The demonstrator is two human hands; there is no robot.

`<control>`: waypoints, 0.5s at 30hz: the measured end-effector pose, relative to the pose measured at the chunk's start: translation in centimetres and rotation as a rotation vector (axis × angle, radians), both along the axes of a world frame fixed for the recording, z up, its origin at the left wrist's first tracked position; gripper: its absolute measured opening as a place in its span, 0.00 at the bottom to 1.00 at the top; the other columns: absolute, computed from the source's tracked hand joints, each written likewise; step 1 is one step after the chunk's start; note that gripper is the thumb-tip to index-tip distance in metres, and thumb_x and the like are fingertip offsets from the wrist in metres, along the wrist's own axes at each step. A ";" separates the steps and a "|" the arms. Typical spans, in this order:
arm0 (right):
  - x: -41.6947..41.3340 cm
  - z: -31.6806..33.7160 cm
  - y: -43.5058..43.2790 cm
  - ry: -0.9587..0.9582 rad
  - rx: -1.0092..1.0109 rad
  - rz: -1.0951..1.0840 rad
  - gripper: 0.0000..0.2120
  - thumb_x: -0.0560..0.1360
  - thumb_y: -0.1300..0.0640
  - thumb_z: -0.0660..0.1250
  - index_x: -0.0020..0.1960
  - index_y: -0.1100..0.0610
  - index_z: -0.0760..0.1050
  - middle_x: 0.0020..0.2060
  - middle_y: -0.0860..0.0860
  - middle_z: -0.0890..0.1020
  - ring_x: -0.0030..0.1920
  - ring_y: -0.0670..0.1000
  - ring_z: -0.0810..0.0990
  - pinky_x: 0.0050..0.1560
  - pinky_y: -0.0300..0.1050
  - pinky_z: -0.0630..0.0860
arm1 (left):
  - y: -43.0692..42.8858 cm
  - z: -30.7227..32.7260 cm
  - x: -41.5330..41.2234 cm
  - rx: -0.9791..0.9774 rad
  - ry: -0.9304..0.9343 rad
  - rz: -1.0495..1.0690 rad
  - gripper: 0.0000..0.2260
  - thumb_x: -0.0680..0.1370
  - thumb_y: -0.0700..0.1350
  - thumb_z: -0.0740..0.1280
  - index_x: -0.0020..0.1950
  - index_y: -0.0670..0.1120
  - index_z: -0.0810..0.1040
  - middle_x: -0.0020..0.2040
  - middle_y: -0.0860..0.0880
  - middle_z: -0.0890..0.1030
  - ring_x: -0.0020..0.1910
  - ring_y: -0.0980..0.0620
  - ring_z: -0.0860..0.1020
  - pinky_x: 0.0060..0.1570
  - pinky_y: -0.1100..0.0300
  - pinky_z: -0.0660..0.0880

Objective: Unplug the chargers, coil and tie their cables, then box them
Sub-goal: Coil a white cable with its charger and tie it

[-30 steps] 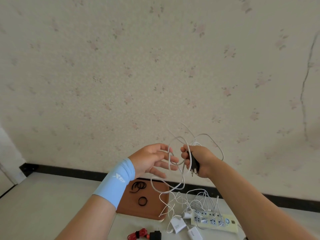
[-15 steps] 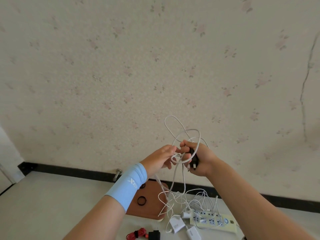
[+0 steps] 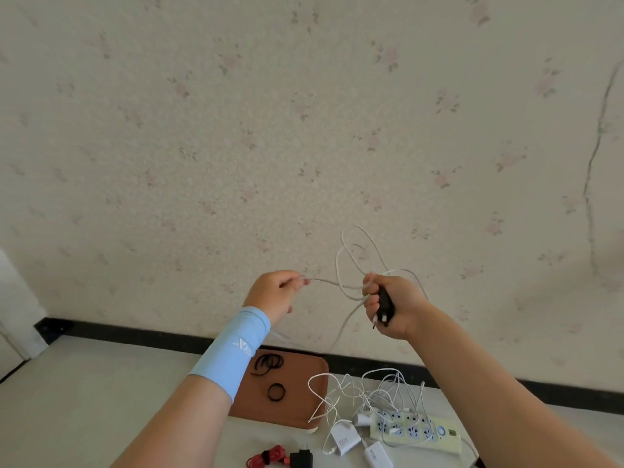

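1. Left of the tray (image 3: 304, 369): bare surface (image 3: 84, 400) extends to the frame edge, giving open passage.
2. Above the tray: a white cable (image 3: 332, 283) spans from the left grip (image 3: 278, 292) to the right grip (image 3: 391, 302), and its loops stand above the right grip. The span bars the air between the two.
3. Right of the tray: a cable tangle (image 3: 378, 390), a power strip (image 3: 415, 430) and white chargers (image 3: 344, 440) crowd the surface.
4. Near side of the tray: a red cable (image 3: 270, 457) and a black charger (image 3: 301, 459) lie there.
5. Behind the tray: the wall (image 3: 236, 163) closes access.

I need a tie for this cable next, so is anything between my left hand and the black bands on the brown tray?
Nothing visible. The black bands lie uncovered on the brown tray below your left hand; the loose white cables only cross its right edge.
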State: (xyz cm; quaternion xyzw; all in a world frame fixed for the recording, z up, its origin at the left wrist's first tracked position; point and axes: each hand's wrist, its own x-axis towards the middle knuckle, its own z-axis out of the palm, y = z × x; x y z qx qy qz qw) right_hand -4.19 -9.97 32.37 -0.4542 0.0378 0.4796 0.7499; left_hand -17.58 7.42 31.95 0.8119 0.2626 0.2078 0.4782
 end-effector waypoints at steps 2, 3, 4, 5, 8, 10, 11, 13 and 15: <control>0.4 -0.3 -0.1 -0.058 -0.062 -0.077 0.13 0.85 0.55 0.57 0.43 0.56 0.73 0.26 0.48 0.72 0.20 0.45 0.68 0.19 0.36 0.68 | 2.2 -0.1 -0.5 0.136 0.132 0.227 0.10 0.81 0.44 0.61 0.49 0.49 0.83 0.54 0.45 0.83 0.51 0.42 0.79 0.50 0.53 0.77; 0.6 -0.4 -0.2 -0.081 -0.087 -0.124 0.13 0.85 0.56 0.57 0.44 0.56 0.73 0.25 0.48 0.72 0.20 0.46 0.68 0.19 0.36 0.68 | 3.2 -0.1 -1.0 0.200 0.185 0.313 0.11 0.81 0.45 0.59 0.52 0.48 0.81 0.54 0.44 0.82 0.50 0.42 0.79 0.47 0.55 0.74; 0.9 -0.5 -0.3 -0.111 -0.115 -0.174 0.13 0.85 0.56 0.56 0.44 0.56 0.72 0.25 0.49 0.72 0.21 0.46 0.68 0.20 0.36 0.68 | 4.0 0.0 -1.4 0.235 0.214 0.364 0.11 0.81 0.45 0.57 0.52 0.48 0.80 0.52 0.45 0.82 0.47 0.42 0.78 0.43 0.56 0.72; 1.1 -0.6 -0.4 -0.149 -0.147 -0.218 0.12 0.85 0.57 0.56 0.44 0.56 0.72 0.25 0.49 0.72 0.22 0.47 0.68 0.20 0.36 0.69 | 4.6 0.3 -1.9 0.251 0.228 0.382 0.12 0.81 0.46 0.56 0.51 0.50 0.80 0.49 0.45 0.81 0.43 0.44 0.78 0.40 0.57 0.71; 1.3 -0.6 -0.6 -0.247 -0.197 -0.271 0.12 0.85 0.57 0.55 0.45 0.56 0.72 0.27 0.49 0.72 0.23 0.47 0.68 0.22 0.37 0.69 | 5.3 1.1 -2.7 0.336 0.330 0.339 0.15 0.78 0.53 0.58 0.43 0.47 0.81 0.37 0.44 0.80 0.33 0.45 0.75 0.37 0.59 0.68; 1.1 -0.4 -0.6 -0.265 -0.192 -0.241 0.13 0.85 0.56 0.55 0.45 0.56 0.72 0.27 0.49 0.71 0.22 0.47 0.68 0.21 0.36 0.68 | 5.5 0.6 -2.7 0.407 0.552 0.260 0.18 0.78 0.54 0.60 0.39 0.44 0.81 0.31 0.46 0.76 0.29 0.47 0.72 0.34 0.60 0.67; 1.0 -0.3 -0.5 -0.267 -0.191 -0.216 0.13 0.85 0.56 0.55 0.45 0.56 0.72 0.27 0.49 0.72 0.22 0.46 0.68 0.21 0.36 0.68 | 5.5 0.1 -2.7 0.423 0.698 0.210 0.16 0.78 0.53 0.61 0.38 0.44 0.80 0.30 0.48 0.74 0.28 0.48 0.71 0.33 0.61 0.67; 0.5 -0.2 -0.3 -0.283 -0.204 -0.141 0.13 0.86 0.55 0.56 0.45 0.56 0.73 0.27 0.49 0.72 0.23 0.46 0.68 0.21 0.37 0.69 | 5.3 -1.1 -2.6 0.433 0.991 0.118 0.10 0.77 0.46 0.64 0.43 0.43 0.82 0.32 0.49 0.75 0.29 0.49 0.71 0.33 0.61 0.69; -0.2 -0.2 0.0 -0.317 -0.221 -0.047 0.13 0.86 0.54 0.56 0.46 0.56 0.73 0.27 0.49 0.73 0.24 0.46 0.68 0.22 0.37 0.69 | 4.4 -1.7 -2.4 0.471 1.159 0.020 0.12 0.77 0.39 0.63 0.56 0.43 0.83 0.42 0.48 0.81 0.36 0.48 0.77 0.40 0.58 0.74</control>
